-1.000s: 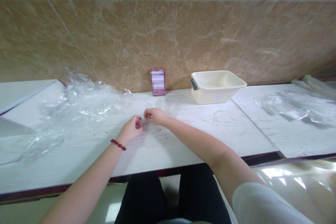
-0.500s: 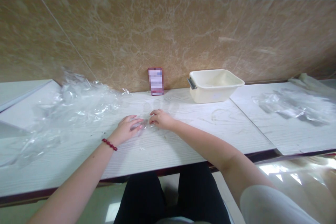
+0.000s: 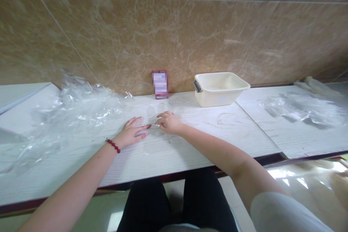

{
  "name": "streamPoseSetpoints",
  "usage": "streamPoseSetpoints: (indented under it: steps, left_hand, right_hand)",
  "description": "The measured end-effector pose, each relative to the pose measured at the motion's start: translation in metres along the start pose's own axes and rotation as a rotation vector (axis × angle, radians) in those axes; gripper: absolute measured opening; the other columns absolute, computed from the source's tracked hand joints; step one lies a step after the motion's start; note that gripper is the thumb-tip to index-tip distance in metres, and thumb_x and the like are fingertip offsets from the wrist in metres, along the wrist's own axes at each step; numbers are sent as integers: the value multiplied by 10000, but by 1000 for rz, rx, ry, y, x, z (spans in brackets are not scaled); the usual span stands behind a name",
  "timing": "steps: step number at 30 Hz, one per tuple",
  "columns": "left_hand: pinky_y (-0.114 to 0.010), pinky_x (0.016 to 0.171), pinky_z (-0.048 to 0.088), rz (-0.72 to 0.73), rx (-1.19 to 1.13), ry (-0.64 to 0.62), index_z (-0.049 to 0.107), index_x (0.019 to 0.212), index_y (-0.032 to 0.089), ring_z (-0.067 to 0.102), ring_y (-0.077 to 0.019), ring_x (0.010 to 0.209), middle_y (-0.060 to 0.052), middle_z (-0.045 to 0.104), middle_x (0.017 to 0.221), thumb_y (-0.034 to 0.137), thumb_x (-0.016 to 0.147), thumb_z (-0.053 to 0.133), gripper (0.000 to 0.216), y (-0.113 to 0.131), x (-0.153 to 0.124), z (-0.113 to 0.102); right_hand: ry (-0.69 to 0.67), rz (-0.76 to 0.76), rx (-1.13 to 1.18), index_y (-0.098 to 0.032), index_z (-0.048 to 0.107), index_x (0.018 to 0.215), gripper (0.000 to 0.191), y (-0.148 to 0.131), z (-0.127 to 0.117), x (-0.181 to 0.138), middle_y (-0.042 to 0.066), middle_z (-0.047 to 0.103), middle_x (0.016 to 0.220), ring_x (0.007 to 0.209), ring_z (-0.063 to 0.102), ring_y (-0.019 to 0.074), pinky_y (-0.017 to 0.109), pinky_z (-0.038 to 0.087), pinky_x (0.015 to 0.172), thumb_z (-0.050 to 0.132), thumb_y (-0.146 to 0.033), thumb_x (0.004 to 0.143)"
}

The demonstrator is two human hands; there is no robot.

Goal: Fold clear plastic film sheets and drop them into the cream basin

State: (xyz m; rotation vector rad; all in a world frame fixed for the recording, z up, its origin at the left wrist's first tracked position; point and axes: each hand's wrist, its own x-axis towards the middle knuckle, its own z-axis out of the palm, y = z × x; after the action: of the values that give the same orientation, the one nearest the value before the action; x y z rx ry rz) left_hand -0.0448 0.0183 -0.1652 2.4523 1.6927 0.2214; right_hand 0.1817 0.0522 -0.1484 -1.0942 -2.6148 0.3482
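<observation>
My left hand lies flat with its fingers spread on the white tabletop, at the left edge of a thin clear plastic piece. A red bead bracelet circles that wrist. Just to the right, my right hand is closed, thumb and fingers pinching a shiny bit of the clear plastic. The plastic is so see-through that its full outline cannot be made out. Faint clear rounded shapes show on the table behind the right hand.
A large heap of crinkled clear plastic covers the left side. A phone-like object leans on the marble wall. Right of it stands a cream tub with a grey handle. More clear plastic lies far right. White panels stand far left.
My left hand has flattened, its fingers reaching slightly further right. The right fingers have drawn together, with a shiny edge of plastic now raised at their tips. The view has shifted slightly.
</observation>
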Motion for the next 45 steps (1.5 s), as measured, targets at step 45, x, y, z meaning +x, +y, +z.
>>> streamPoseSetpoints:
  steps: [45]
  left_hand:
    - [-280, 648, 465, -527, -1680, -17, 434, 898, 154, 572, -122, 622, -46, 566, 719, 177, 745, 468, 159, 129, 94, 0]
  right_hand:
    - [371, 463, 364, -194, 433, 988, 323, 67, -26, -17, -12, 608, 715, 666, 559, 97, 212, 405, 637, 529, -280, 691]
